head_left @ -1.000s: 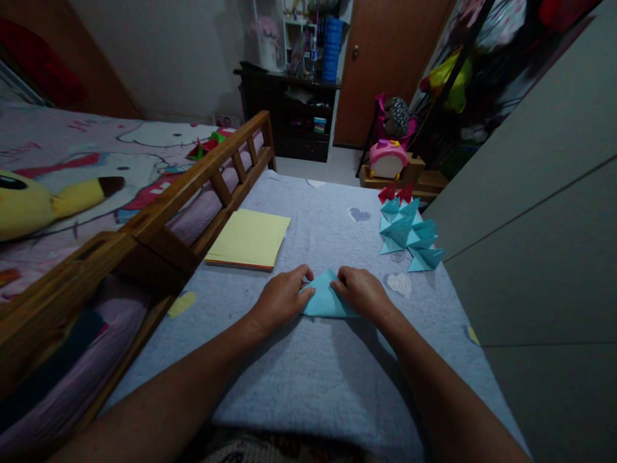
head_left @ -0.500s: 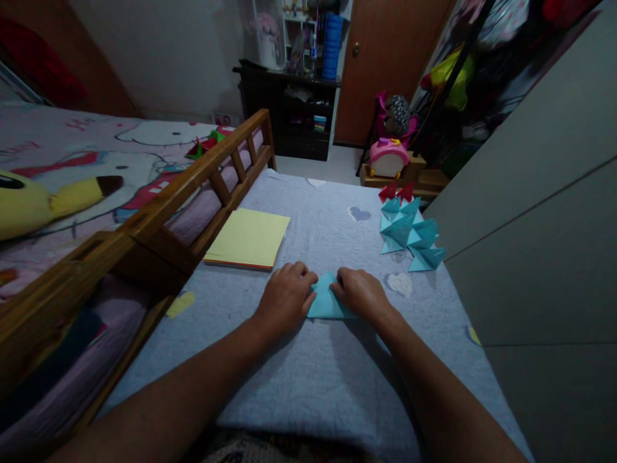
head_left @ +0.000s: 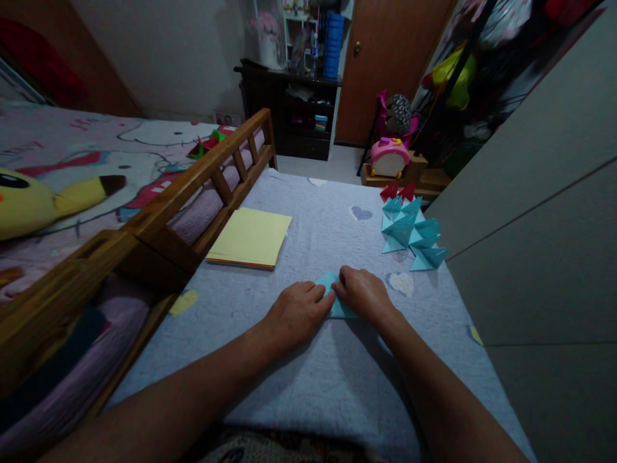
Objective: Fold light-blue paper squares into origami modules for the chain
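Note:
A small blue folded paper [head_left: 330, 283] lies on the light blue quilt [head_left: 313, 373] in front of me. My left hand [head_left: 299, 312] lies over its left half, fingers together and pressing down on it. My right hand [head_left: 364, 294] covers its right side, fingers curled and pinching its upper edge. Only a narrow strip of the paper shows between the two hands. A stack of yellow paper sheets [head_left: 250, 238] rests to the left, near the bed rail. Several finished blue and red folded paper pieces [head_left: 409, 231] are piled to the right.
A wooden bed rail [head_left: 193, 186] runs along the left, with a patterned bed and a yellow plush toy [head_left: 43, 199] beyond it. A grey wardrobe panel [head_left: 540, 212] borders the right. A dark shelf unit [head_left: 294, 116], a door and toys stand at the back.
My left hand has slid right across the blue paper, folding it over so less of it shows. My right hand has stayed on the paper's right side.

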A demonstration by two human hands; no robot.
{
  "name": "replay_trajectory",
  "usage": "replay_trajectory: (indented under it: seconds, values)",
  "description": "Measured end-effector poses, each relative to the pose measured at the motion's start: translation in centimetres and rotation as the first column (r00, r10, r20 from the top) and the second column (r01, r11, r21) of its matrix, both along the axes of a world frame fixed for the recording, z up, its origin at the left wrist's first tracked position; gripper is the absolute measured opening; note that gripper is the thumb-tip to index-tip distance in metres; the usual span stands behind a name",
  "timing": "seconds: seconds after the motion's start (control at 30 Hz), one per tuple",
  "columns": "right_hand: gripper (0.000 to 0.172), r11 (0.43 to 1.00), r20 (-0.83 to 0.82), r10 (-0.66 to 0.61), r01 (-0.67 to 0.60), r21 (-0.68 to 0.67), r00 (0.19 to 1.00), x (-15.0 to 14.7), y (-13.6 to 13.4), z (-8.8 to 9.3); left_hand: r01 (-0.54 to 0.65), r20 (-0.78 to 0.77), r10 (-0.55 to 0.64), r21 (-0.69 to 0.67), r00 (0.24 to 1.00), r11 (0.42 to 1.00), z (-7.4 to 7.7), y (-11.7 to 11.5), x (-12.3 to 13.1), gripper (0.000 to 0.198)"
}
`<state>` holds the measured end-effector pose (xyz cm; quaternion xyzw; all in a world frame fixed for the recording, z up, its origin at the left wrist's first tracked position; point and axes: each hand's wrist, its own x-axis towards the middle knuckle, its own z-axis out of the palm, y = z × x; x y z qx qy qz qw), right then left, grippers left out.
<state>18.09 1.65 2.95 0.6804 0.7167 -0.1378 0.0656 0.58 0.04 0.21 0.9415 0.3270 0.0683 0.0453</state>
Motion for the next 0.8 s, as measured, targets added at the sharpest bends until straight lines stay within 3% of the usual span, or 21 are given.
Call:
replay_trajectory:
  seconds: [0.17,0.37,0.5,0.6,0.67,0.8]
  values:
    - [0.029,0.999,0.015,-0.045,0.045,0.005,0.999,0.2,-0.1,0.1,-0.020,-0.010,0.021,0.042,1.000,0.999,0.0,-0.8,0.3,0.041]
    - [0.027,0.998,0.039,-0.038,0.036,0.052,0.999,1.2,0.0,0.3,-0.010,-0.030,0.012,0.058,0.999,0.998,-0.3,-1.2,0.4,0.054]
    - [0.016,0.982,-0.002,0.114,-0.112,0.155,0.994,1.7,-1.6,1.0,-0.003,-0.046,0.005,0.038,0.999,0.999,-0.1,-1.3,0.3,0.056]
    - [0.030,0.936,-0.222,0.314,-0.262,0.233,0.923,1.7,-3.9,0.7,-0.004,-0.040,0.005,0.042,0.999,0.999,-0.1,-1.4,0.3,0.051]
    - [0.038,0.919,-0.325,0.368,-0.287,0.272,0.871,1.6,-5.2,-0.1,-0.003,-0.044,0.005,0.037,0.999,0.999,-0.1,-1.5,0.4,0.045]
    - [0.045,0.913,-0.343,0.361,-0.254,0.319,0.867,1.5,-6.3,-1.7,-0.011,-0.067,0.012,0.015,0.998,1.000,-0.1,-1.7,0.4,0.046]
